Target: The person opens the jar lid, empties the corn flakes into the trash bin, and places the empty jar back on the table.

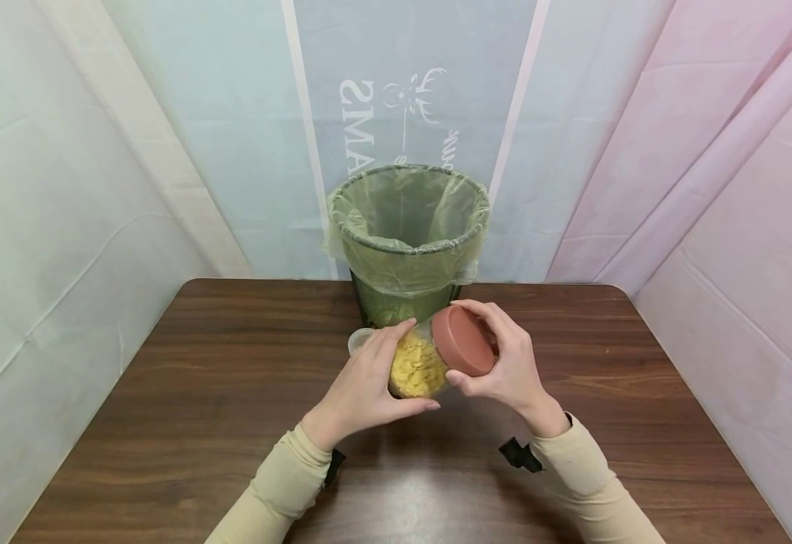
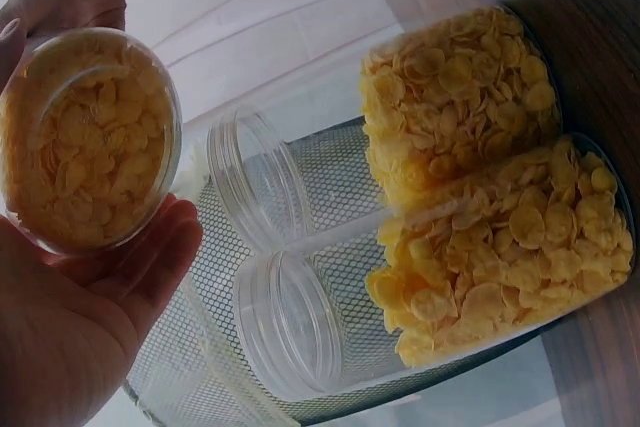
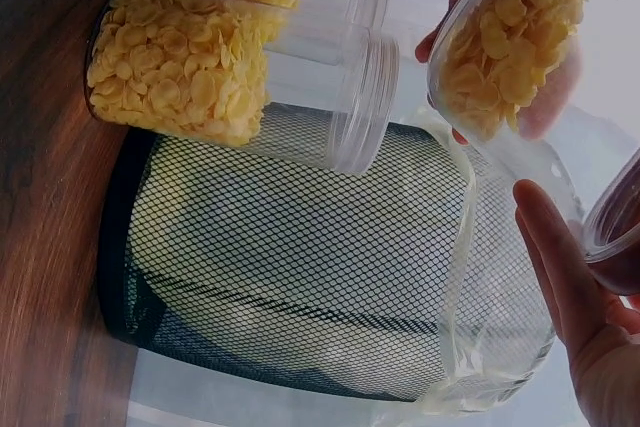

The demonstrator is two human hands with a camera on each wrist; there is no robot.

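Observation:
My left hand (image 1: 362, 381) grips a clear plastic jar (image 3: 510, 47) part-filled with yellow corn flakes (image 1: 418, 368), its mouth tilted up to the right. My right hand (image 1: 510, 363) holds a reddish-brown screw lid (image 1: 464, 340) by its edge, thumb below and fingers above. The lid is right at the jar's mouth in the head view. From the left wrist view, the base of the held jar (image 2: 90, 137) shows flakes behind my left fingers. Two more lidless jars of flakes, a nearer jar (image 2: 500, 257) and a farther jar (image 2: 455, 97), stand upright side by side on the table.
A black mesh bin (image 3: 290, 257) with a translucent yellowish liner (image 1: 409, 268) stands at the table's back edge, behind the two jars. In the head view my left hand mostly hides them, leaving one jar rim (image 1: 360, 341). Fabric walls surround the brown wooden table (image 1: 233, 378).

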